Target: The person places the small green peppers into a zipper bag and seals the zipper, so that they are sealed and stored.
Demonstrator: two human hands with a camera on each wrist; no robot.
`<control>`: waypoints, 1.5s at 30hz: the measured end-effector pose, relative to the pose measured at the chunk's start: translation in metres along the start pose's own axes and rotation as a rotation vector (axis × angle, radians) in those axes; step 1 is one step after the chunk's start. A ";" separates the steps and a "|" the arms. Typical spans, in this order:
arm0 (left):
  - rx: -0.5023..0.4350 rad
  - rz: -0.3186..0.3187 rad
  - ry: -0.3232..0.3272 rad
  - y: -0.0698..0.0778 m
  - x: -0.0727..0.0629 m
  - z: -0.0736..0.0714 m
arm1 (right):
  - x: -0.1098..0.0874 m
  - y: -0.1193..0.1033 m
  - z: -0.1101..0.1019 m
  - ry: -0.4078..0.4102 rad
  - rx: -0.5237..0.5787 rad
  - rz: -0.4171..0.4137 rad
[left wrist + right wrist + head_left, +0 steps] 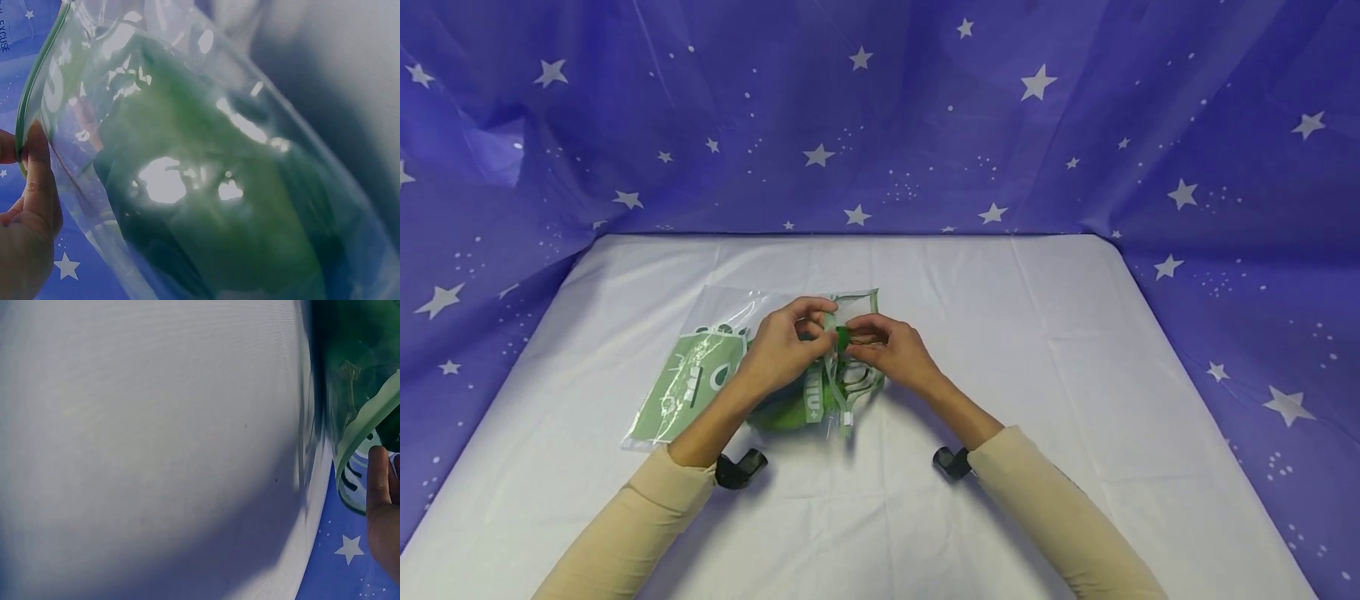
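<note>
A clear plastic zip bag (760,304) with green edging lies on the table, with bunched green material (778,414) inside. My left hand (790,342) pinches the bag near its green closure strip, and in the left wrist view thumb and finger (39,150) meet on that edge. Facing it, my right hand (895,352) has thumb and fingers drawn together at the bag's mouth; a fingertip (377,464) touches the green rim in the right wrist view. A small bright green piece shows between the hands. Below them hangs a white zip slider (847,418).
A flat light green printed panel (688,392) shows under clear plastic at the left. The white cloth-covered table (1037,400) is backed by a purple starry curtain (925,108). Black wrist cameras (951,463) sit below both forearms.
</note>
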State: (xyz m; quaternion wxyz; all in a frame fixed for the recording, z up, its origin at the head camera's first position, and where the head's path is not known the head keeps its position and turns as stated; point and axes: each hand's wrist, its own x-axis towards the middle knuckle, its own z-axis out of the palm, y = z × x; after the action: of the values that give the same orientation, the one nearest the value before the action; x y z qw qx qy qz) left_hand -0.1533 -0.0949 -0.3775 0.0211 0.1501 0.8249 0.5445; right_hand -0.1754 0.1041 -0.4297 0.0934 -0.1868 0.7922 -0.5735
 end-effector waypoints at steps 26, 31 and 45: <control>0.004 -0.001 0.032 0.003 0.002 0.000 | -0.015 -0.009 -0.043 0.165 -0.007 0.075; 0.014 0.023 0.024 0.005 0.000 -0.001 | -0.021 0.001 -0.049 0.145 -0.003 0.183; 0.070 0.043 0.036 0.012 -0.004 0.000 | -0.032 0.022 -0.029 -0.126 0.435 0.405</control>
State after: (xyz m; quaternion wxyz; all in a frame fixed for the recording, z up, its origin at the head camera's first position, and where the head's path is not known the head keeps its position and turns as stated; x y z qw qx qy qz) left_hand -0.1465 -0.0913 -0.3673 -0.0106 0.1588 0.8403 0.5183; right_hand -0.1604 0.1486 -0.4427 0.2925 -0.0361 0.6646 -0.6866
